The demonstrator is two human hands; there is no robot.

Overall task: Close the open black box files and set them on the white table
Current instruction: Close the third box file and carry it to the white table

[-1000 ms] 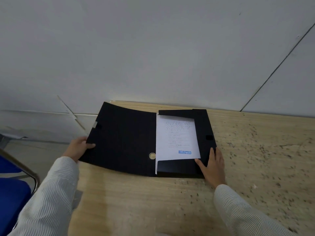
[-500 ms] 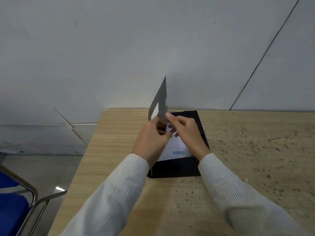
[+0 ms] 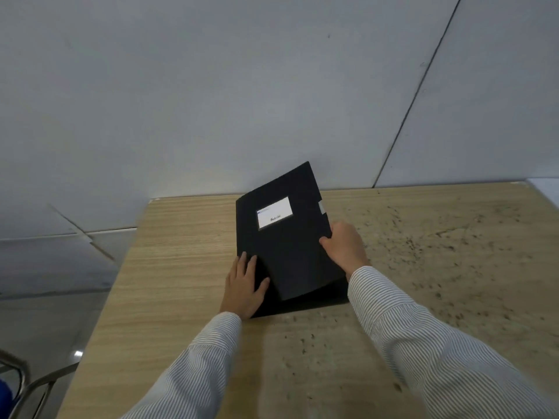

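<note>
A black box file [image 3: 287, 246] lies on a light wooden table [image 3: 169, 267], its cover folded over the tray but still raised a little on the right side. A white label [image 3: 274, 217] shows on the cover. My left hand [image 3: 243, 287] rests flat on the file's near left corner, fingers spread. At the cover's right edge my right hand [image 3: 343, 244] grips it with the thumb on top. The paper inside is hidden under the cover.
The wooden table's right part [image 3: 438, 252] is speckled with dark marks. A grey-white wall [image 3: 242, 86] stands right behind the table. A metal chair frame [image 3: 27, 385] sits at the lower left over a tiled floor.
The file lay fully open a second ago, with a stamped paper showing. My hands swung the cover up and over; now it lies nearly flat on the tray, label side up.
</note>
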